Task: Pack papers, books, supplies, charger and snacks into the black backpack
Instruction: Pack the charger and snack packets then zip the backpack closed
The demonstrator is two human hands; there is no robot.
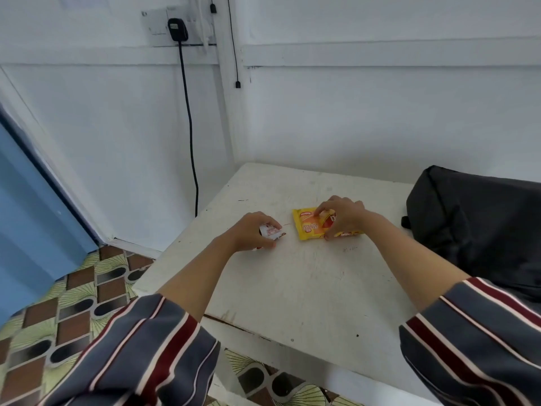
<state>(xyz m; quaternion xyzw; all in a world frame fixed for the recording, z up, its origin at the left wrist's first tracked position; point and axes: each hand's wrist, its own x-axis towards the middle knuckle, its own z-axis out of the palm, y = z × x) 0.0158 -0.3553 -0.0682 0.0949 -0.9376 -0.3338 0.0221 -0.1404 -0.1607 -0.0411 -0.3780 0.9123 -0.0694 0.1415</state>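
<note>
A yellow snack packet [310,227] lies flat near the middle of the white table [292,288]. My right hand [344,213] rests on its right half, fingers and thumb pinching the packet's edges. My left hand [251,231] is curled around a small white and red snack packet [270,230] just left of the yellow one, low over the table. The black backpack [480,230] lies on the table's right side, close to my right forearm. I cannot see its opening.
A black charger [177,29] is plugged into a wall socket above the table's far left corner, its cable hanging down beside the table. A blue door [32,218] stands at left. Patterned floor shows below the table's left edge.
</note>
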